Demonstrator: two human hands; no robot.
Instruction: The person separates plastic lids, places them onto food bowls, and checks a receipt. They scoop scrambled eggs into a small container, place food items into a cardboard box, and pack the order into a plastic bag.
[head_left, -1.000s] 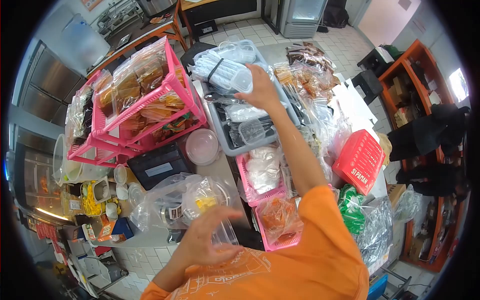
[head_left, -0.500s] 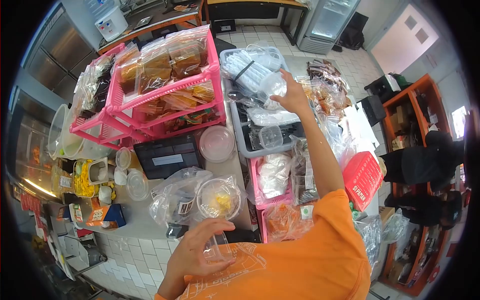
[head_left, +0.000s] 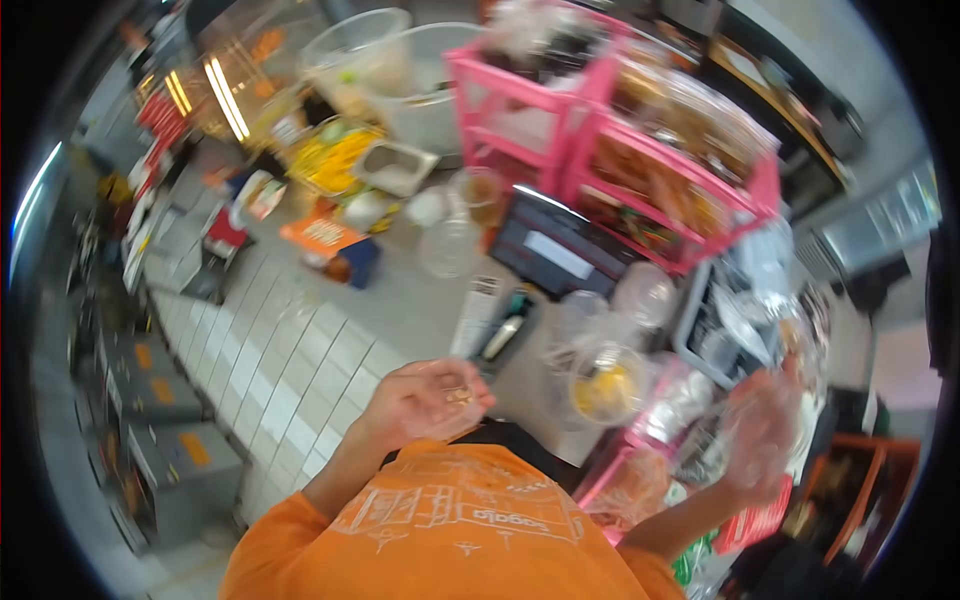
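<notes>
My left hand (head_left: 428, 392), in front of the orange shirt, has its fingers curled round a small clear plastic cup (head_left: 452, 410). At the right, my right hand (head_left: 765, 425) is smeared by motion; something clear and blurred seems to cover it, and its fingers cannot be made out. Between the hands, a round clear container with yellow food (head_left: 605, 385) stands on the counter beside plastic bags. Behind my right hand lies a grey crate (head_left: 690, 320) of plastic packaging.
Pink baskets (head_left: 655, 215) of bagged food stand behind a dark tablet (head_left: 560, 240). Yellow food (head_left: 335, 155) and a metal tray (head_left: 395, 168) are farther left, near an orange and blue box (head_left: 335, 245). Tiled floor (head_left: 290, 365) shows at the left.
The view has swung left, showing more floor and counter. My right hand has left the grey crate's contents and come down nearer my body. My left hand still holds the small cup.
</notes>
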